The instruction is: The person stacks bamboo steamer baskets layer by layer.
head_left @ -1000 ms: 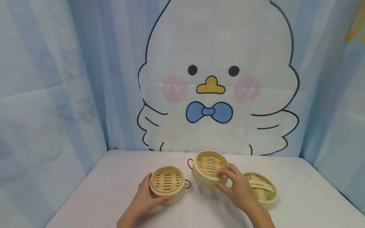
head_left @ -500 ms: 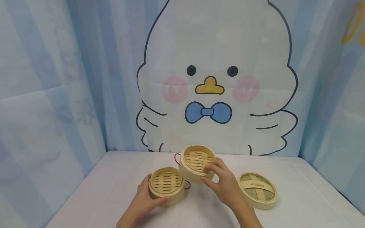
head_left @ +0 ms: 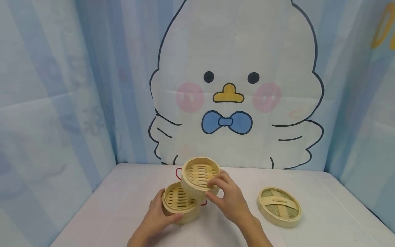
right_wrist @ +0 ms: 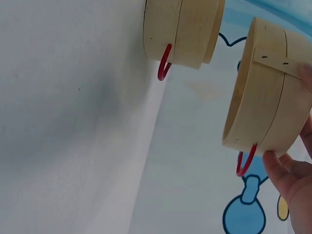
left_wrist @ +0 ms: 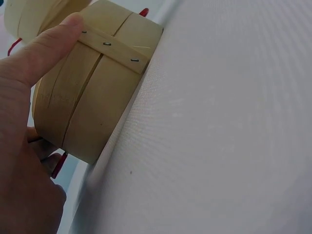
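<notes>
Two small round bamboo steamer baskets with slatted floors and red loop handles are at the middle of the head view. My left hand grips the lower steamer basket, which rests on the table; its thumb lies along the near side in the left wrist view. My right hand pinches the rim of the raised steamer basket, thumb outside. That basket hangs tilted above the right part of the lower one and hides some of it. In the right wrist view a gap shows between the raised basket and the lower basket.
A round woven bamboo steamer lid with a strap handle lies on the table at the right. White cloth covers the table. Behind it hangs a curtain printed with a cartoon bird; more curtains stand at both sides.
My right hand has carried the raised basket leftward, from beside the lower basket to above it. The lid, partly covered before, now shows fully. The left hand has stayed in place.
</notes>
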`<state>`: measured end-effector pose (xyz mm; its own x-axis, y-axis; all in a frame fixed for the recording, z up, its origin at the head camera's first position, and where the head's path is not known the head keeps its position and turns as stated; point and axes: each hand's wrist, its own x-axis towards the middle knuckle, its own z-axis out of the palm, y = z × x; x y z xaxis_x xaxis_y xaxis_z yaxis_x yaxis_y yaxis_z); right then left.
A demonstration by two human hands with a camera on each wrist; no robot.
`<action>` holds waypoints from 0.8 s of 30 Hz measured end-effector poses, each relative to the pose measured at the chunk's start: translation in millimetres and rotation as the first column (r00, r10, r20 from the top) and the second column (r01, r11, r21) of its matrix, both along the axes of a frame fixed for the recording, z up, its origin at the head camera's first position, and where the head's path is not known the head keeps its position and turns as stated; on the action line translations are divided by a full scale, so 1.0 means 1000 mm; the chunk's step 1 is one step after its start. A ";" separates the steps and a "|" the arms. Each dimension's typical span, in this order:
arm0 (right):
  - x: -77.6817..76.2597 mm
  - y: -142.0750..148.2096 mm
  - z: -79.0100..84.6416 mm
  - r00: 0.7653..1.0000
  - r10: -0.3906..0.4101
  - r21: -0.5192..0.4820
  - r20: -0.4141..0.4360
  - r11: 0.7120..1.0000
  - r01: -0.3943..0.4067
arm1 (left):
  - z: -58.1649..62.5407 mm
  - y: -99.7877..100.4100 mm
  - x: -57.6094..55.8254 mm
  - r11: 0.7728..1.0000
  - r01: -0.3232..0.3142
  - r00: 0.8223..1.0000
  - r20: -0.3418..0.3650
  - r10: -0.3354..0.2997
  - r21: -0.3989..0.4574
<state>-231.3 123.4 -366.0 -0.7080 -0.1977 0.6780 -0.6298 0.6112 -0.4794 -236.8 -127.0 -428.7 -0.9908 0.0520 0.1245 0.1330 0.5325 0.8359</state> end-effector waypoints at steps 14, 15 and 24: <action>0.001 -0.024 -0.005 1.000 -0.009 0.014 0.027 1.000 0.009 | -0.001 -0.002 0.001 0.999 0.020 1.000 -0.024 -0.019 0.030; 0.001 -0.025 -0.006 1.000 -0.004 0.013 0.027 1.000 0.004 | -0.002 -0.002 0.001 0.999 0.021 0.999 -0.027 -0.020 0.033; 0.002 -0.038 -0.012 1.000 0.022 0.046 0.000 0.999 -0.022 | -0.003 -0.003 0.001 0.999 0.028 0.999 -0.047 -0.026 0.046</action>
